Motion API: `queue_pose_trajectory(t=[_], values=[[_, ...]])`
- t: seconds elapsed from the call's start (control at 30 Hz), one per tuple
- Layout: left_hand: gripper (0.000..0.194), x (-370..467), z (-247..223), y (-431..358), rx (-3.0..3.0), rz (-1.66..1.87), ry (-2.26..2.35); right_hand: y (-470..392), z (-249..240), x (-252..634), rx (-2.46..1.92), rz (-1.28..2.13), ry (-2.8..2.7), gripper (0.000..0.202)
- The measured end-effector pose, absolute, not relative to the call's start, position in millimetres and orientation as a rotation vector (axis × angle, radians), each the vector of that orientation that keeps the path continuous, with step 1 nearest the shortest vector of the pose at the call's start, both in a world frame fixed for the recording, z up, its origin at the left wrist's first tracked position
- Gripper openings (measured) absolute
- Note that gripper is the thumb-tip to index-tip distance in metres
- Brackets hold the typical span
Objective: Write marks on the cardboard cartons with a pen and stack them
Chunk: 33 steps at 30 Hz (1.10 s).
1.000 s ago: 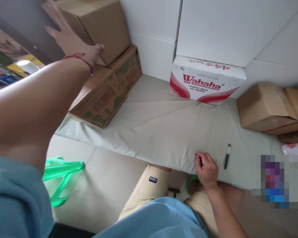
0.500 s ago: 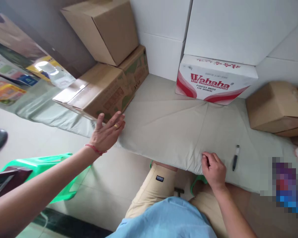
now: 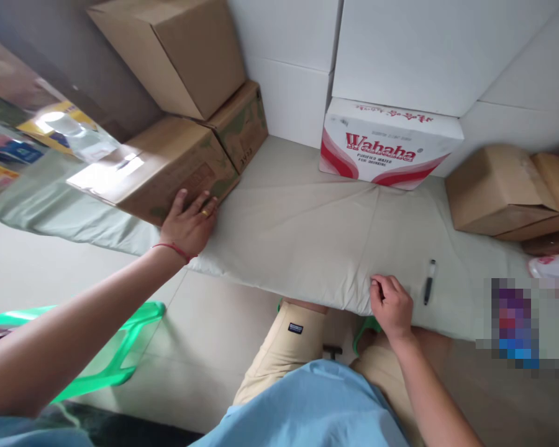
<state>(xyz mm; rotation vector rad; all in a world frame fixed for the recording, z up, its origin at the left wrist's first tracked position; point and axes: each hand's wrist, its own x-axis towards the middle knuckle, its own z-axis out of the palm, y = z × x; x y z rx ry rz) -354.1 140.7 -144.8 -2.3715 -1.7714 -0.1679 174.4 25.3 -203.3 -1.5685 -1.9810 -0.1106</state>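
My left hand (image 3: 189, 220) is open, its fingers laid flat against the printed side of a brown cardboard box (image 3: 153, 158). That box sits at the left of a cloth-covered table (image 3: 289, 236), with another cardboard box (image 3: 190, 56) stacked behind and above it. At the table's front edge my right hand (image 3: 392, 305) rests on the cloth, fingers loosely curled, with nothing visible in them. Just right of it lies a black pen with a clear cap (image 3: 429, 282).
A white and red Wahaha water carton (image 3: 391, 146) stands against the white wall. More cardboard boxes (image 3: 498, 186) are at the right, near a pixelated item (image 3: 515, 326). Glossy packets (image 3: 9, 146) show at the far left. A green plastic stool (image 3: 121, 347) stands on the floor.
My left hand has come to lie flatter on the box's side. The whole view has shifted, so most things appear further left. My right hand stays curled at the table edge.
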Motion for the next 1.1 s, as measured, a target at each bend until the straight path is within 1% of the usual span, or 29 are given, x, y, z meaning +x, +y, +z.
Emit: queue_pose_trajectory(t=[0.17, 0.3, 0.4, 0.5, 0.57, 0.7, 0.73, 0.83, 0.87, 0.9, 0.93, 1.03, 1.1], values=[[0.045, -341.5, -158.7, 174.9, -2.38, -0.22, -1.824, 24.6, -203.9, 173.0, -1.598, -0.09, -1.97, 0.022], [0.045, -336.3, -157.6, 201.7, -2.379, -0.237, -1.883, 25.6, -202.6, 170.6, -1.598, -0.064, -1.943, 0.021], [0.047, -330.1, -154.5, 206.0, -2.378, -0.246, -1.901, 23.8, -200.5, 165.7, -1.594, -0.041, -1.925, 0.021], [0.05, -318.8, -157.2, 188.4, -2.369, -0.266, -1.887, 20.8, -193.9, 167.7, -1.593, -0.011, -1.909, 0.022], [0.059, -308.6, -163.8, 165.1, -2.362, -0.292, -1.863, 23.5, -182.7, 182.4, -1.629, -0.027, -1.86, 0.022], [0.069, -280.1, -182.8, 109.5, -2.399, -0.382, -1.951, 60.1, -139.4, 259.0, -1.848, -0.244, -1.559, 0.023], [0.07, -271.7, -187.1, 98.0, -2.383, -0.422, -2.005, 77.1, -126.2, 285.3, -1.909, -0.304, -1.478, 0.031], [0.069, -249.0, -196.1, 77.1, -2.219, -0.581, -2.143, 137.8, -91.3, 360.0, -2.1, -0.411, -1.3, 0.086], [0.068, -243.7, -197.6, 74.3, -2.166, -0.626, -2.163, 157.5, -83.1, 379.3, -2.267, -0.42, -1.223, 0.104], [0.066, -240.0, -198.5, 73.0, -2.129, -0.662, -2.172, 175.3, -77.5, 394.3, -2.39, -0.398, -1.197, 0.116], [0.064, -237.8, -199.0, 72.7, -2.108, -0.693, -2.176, 190.3, -74.3, 405.1, -2.464, -0.377, -1.212, 0.119], [0.056, -236.7, -199.3, 73.4, -2.084, -0.745, -2.189, 217.9, -78.1, 415.1, -2.609, -0.273, -1.27, 0.1], [0.053, -237.4, -199.4, 73.2, -2.087, -0.76, -2.195, 224.3, -87.1, 410.0, -2.654, -0.25, -1.235, 0.095]])
